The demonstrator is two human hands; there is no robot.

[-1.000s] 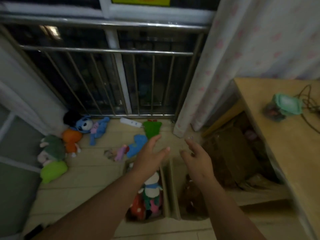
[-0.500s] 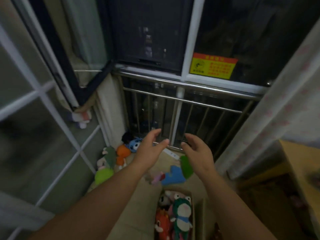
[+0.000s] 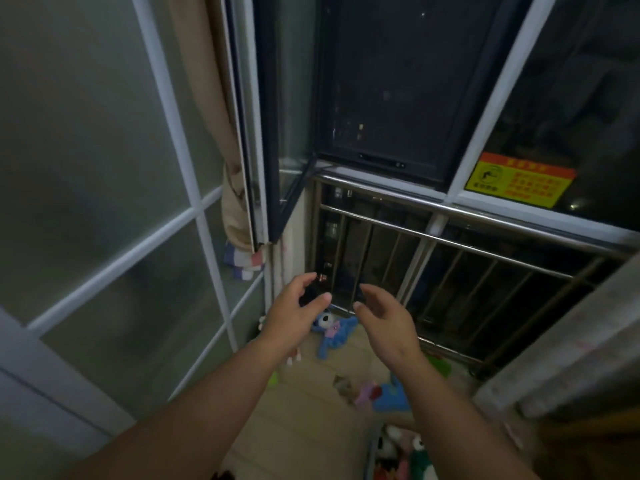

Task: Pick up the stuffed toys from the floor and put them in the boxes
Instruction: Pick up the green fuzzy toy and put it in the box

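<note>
Okay, nearest first: the box (image 3: 371, 455) sits at the bottom edge between your forearms, and it's already got a few toys (image 3: 419, 455) in it. I can only see one box from here. Just past it on the floor (image 3: 304, 410) there's a pink-and-blue toy (image 3: 384, 393), partly tucked under your right forearm. A green toy (image 3: 440, 367) pokes out on the far side of that arm.

Further on, near the foot of the railing (image 3: 485, 251), lies the blue toy (image 3: 334, 332), and that's the one your hands line up with. It shows right in the gap between them. Its head is at the far end by the railing and the body trails back toward you, so the long axis runs roughly away from you, leaning a bit left. It's down on the floor, below and ahead of both hands, touching neither.

Your left hand (image 3: 294, 320) looks like the closer one, since its thumb hangs right above the toy's head in the shot. Your right hand (image 3: 384, 320) floats just off to the toy's right. Depth is hard to call from this angle though.

Both hands are empty. The palms face each other, well apart, with fingers loosely curved and thumbs out, kind of a scoop shape. I'd guess the move is down and forward, left hand leading. Behind everything it's just the dark window (image 3: 381, 81).
</note>
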